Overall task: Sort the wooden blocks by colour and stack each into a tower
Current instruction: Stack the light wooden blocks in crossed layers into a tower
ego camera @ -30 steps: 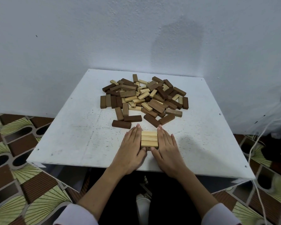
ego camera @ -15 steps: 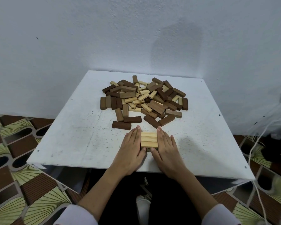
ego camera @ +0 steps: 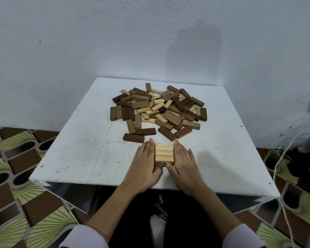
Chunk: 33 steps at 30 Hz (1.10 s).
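— White-painted wall and a scuffed square white tabletop (ego camera: 75, 154) made up most of the view. So where was the work going on?

— Near the front edge of that table. A small stack of pale rectangular wooden blocks (ego camera: 164, 153) sat there, three laid side by side on top, with at least one more layer under them. How many layers there were I could not tell.

— And the hands?

— The left hand (ego camera: 145, 163) lay flat against the stack's left side, the right hand (ego camera: 183, 162) flat against its right. Fingers were straight and pointed away from the person, palms pressed inward, thumbs at the near face. Neither hand curled round anything; both pressed, they did not grasp.

— Why hold it that way?

— My guess is squaring up. Pushing from both sides at once closes the gaps between blocks and lines up the ends, which a tower needs before another layer goes on.

— And the rest of the blocks?

— A mixed heap of dark brown and pale wooden blocks (ego camera: 159, 108) lay farther back, apart from the stack. One dark brown block (ego camera: 133, 138) lay just beyond the left fingertips. Judging by that pile, sorting had barely begun, and no dark tower was visible.

— Anything around the table?

— Patterned brown and green floor tiles (ego camera: 16, 176), and white cords (ego camera: 283, 158) hanging to the right.
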Each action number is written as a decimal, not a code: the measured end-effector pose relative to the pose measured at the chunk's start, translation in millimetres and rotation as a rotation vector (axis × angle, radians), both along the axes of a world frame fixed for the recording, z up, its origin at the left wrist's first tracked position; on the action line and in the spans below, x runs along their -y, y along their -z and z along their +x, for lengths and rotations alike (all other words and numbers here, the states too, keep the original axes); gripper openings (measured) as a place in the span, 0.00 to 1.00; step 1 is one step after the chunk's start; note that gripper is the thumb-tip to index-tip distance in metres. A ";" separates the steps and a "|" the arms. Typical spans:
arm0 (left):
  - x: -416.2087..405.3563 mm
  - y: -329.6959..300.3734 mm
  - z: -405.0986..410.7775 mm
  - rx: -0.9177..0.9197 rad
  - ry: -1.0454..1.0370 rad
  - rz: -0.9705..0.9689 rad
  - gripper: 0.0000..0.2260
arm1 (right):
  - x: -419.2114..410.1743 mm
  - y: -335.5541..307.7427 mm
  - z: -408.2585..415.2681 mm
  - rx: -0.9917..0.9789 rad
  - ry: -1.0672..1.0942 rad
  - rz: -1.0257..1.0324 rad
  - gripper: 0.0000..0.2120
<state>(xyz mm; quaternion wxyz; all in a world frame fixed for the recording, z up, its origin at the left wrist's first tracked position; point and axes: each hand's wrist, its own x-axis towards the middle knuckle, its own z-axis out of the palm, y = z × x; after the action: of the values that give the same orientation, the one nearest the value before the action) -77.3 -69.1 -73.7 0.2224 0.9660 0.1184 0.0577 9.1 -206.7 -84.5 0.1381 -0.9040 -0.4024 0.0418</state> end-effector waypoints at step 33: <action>-0.1 4.6 2.4 -0.023 -0.001 0.059 0.36 | -0.5 -2.0 -0.8 0.018 0.004 -0.017 0.38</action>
<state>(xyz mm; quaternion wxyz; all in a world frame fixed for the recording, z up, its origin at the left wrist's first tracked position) -74.9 -69.0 -78.2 0.1922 0.9728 0.1195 0.0499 8.3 -206.2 -82.5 0.1269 -0.9064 -0.4013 0.0370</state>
